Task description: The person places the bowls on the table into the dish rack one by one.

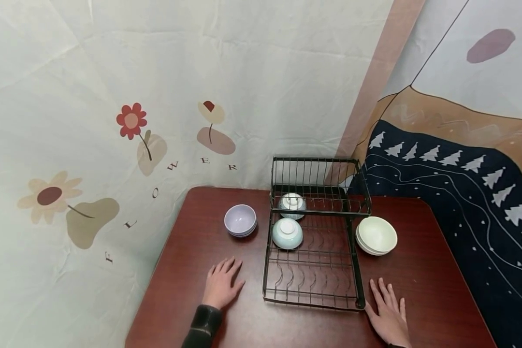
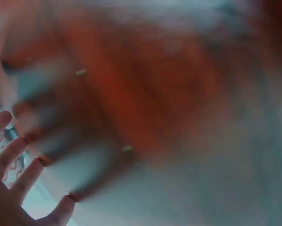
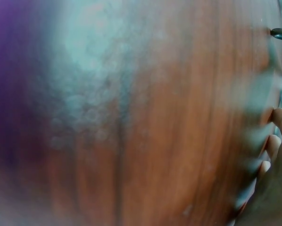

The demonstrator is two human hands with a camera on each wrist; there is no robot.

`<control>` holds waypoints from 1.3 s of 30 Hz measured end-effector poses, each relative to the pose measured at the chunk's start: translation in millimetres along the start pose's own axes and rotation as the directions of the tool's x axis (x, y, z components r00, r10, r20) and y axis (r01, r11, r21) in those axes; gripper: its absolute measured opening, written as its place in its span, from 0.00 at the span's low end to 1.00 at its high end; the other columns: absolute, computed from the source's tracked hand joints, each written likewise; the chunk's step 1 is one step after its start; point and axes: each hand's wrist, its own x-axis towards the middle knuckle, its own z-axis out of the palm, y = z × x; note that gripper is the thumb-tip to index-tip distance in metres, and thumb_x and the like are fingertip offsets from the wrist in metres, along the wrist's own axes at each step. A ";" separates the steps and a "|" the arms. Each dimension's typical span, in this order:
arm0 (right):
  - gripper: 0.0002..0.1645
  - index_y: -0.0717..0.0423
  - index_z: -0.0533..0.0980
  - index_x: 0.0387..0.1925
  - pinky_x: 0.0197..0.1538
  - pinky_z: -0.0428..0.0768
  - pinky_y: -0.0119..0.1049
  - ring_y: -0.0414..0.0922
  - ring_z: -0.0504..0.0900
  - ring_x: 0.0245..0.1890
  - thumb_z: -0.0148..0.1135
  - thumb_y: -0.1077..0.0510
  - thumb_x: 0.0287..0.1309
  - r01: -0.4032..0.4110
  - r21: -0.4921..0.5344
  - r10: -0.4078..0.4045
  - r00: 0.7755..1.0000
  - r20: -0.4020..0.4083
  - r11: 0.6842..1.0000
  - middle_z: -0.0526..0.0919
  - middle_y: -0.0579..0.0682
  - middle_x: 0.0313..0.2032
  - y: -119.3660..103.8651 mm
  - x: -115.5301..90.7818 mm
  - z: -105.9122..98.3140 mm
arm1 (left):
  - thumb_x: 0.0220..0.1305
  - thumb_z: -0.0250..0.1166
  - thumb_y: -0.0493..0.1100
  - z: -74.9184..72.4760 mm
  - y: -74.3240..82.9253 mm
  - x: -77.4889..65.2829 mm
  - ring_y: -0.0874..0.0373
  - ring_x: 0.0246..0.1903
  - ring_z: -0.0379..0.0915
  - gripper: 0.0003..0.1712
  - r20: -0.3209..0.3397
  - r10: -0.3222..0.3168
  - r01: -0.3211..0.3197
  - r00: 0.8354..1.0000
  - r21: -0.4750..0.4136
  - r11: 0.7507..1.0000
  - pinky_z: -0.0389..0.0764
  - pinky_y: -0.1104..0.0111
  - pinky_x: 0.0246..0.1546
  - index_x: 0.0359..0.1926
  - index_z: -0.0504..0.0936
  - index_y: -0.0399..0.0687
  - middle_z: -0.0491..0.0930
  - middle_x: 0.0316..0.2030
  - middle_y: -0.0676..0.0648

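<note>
While the left hand (image 1: pixel 221 285) and right hand (image 1: pixel 389 314) rest on the bench (image 1: pixel 252 324), fingers extended, empty, the step appears idle; next, lifting the purple bowls (image 1: pixel 240 221), below frame centre, would require a rim pinch.

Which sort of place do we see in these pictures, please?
It looks like an indoor table corner, perhaps staged as a kitchen: creased printed hangings back a reddish-brown table that holds a dish rack and bowls.

Bright, even head view, soft glare on tabletop (image 1: pixel 252 319), wrist views mostly blurred
</note>
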 end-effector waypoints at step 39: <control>0.52 0.73 0.47 0.85 0.30 0.89 0.38 0.38 0.83 0.23 0.47 0.39 0.83 -0.266 0.438 0.363 0.919 -0.154 0.859 0.81 0.70 0.44 -41.2 117.7 -101.8 | 0.72 0.69 0.62 2.6 -2.1 -5.0 0.43 0.78 0.71 0.35 0.064 -0.051 0.051 0.997 0.002 0.999 0.70 0.35 0.77 0.77 0.80 0.62 0.77 0.78 0.48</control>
